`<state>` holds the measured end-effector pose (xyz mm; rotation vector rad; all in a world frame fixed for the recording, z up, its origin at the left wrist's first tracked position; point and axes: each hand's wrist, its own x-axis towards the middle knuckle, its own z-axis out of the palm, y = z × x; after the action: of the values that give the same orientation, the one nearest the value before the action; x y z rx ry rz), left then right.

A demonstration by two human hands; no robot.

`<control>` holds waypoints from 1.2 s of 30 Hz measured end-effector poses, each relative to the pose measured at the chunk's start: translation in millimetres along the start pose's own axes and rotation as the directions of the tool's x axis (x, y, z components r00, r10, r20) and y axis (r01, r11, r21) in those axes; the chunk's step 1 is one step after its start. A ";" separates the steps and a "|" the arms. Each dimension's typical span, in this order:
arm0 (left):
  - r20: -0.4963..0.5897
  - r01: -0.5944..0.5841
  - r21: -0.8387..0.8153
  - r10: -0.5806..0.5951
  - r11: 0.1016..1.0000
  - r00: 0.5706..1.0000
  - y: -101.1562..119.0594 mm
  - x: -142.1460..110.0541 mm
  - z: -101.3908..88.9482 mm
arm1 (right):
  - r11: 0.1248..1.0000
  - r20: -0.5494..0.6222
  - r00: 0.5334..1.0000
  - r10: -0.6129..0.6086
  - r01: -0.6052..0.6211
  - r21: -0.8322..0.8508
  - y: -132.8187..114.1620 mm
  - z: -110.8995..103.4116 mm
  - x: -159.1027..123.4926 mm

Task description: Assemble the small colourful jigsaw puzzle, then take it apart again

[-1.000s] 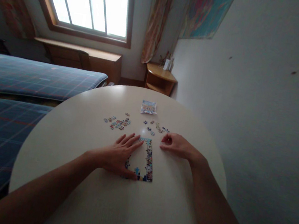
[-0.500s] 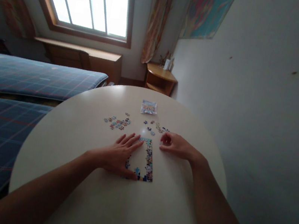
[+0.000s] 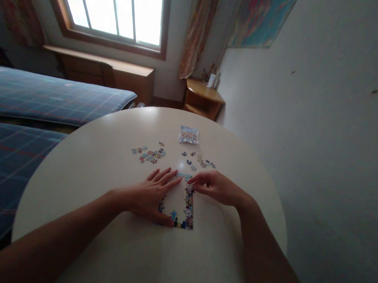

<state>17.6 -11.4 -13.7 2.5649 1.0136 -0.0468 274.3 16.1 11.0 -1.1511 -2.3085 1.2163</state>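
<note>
A partly built jigsaw frame (image 3: 188, 208) lies on a round cream table (image 3: 127, 256). My left hand (image 3: 149, 196) lies flat on the frame's left side, fingers stretched out. My right hand (image 3: 215, 187) is pinched at the frame's upper right corner, fingertips touching the edge; a piece may be in the pinch, too small to tell. Loose pieces lie in a pile (image 3: 149, 154) to the far left and a smaller scatter (image 3: 200, 161) just beyond my right hand.
A small picture card (image 3: 188, 135) lies at the table's far side. A white wall runs along the right. Beds with blue plaid covers (image 3: 38, 94) stand on the left, a wooden corner shelf (image 3: 203, 98) beyond the table.
My right hand has slid left from the bare table to the frame's upper right corner. My left hand has stayed put.
</note>
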 end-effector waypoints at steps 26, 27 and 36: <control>-0.022 -0.006 0.026 0.007 1.000 1.000 -1.8 0.1 3.1 | 0.994 0.234 0.971 0.044 -0.020 -0.104 -36.1 30.5 0.7; -0.026 -0.008 0.026 0.009 1.000 1.000 -2.4 0.2 3.7 | 0.994 0.239 0.970 0.048 -0.024 -0.104 -36.0 30.5 0.6; -0.027 -0.013 0.032 0.014 0.999 1.000 -4.3 0.7 5.8 | 0.995 0.246 0.969 0.033 -0.009 -0.099 -36.3 31.0 0.9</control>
<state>15.8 -10.2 -20.6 2.6080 1.0131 -0.0254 237.3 -12.4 20.9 -1.1127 -2.5697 1.3366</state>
